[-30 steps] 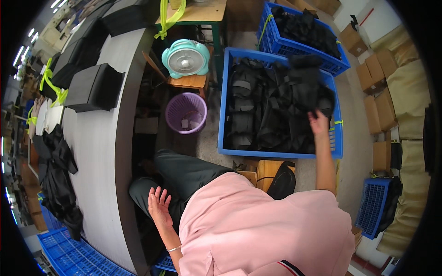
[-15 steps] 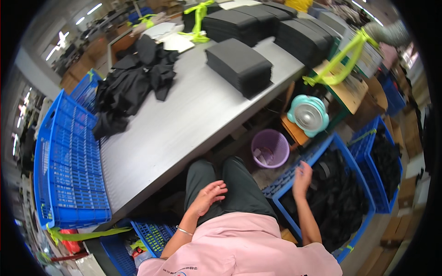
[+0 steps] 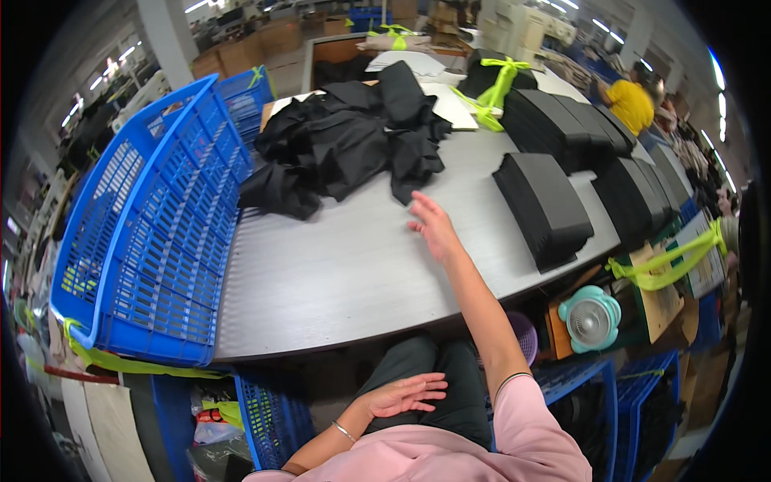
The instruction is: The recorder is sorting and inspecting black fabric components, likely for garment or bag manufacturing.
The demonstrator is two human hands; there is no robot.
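Note:
My right hand (image 3: 434,229) reaches out over the grey tabletop (image 3: 321,273), fingers apart and holding nothing. Its fingertips are close to the near edge of a loose heap of black fabric pieces (image 3: 345,149); whether they touch, I cannot tell. Over my lap rests my left hand (image 3: 405,394), empty, with its fingers stretched out and a bangle on the wrist. To the right of my reaching hand stands a neat stack of black fabric pieces (image 3: 550,197) on the table.
A large blue plastic basket (image 3: 169,233) leans at the table's left end. More black stacks (image 3: 554,120) and a yellow-green strip (image 3: 499,92) lie at the far right. Beyond the right edge are a turquoise fan (image 3: 590,317), a purple bin (image 3: 524,337) and blue crates (image 3: 646,402).
My right hand has moved from above the crate of black fabric on the right to the table near the heap. The view has turned left; my left hand stays over my lap.

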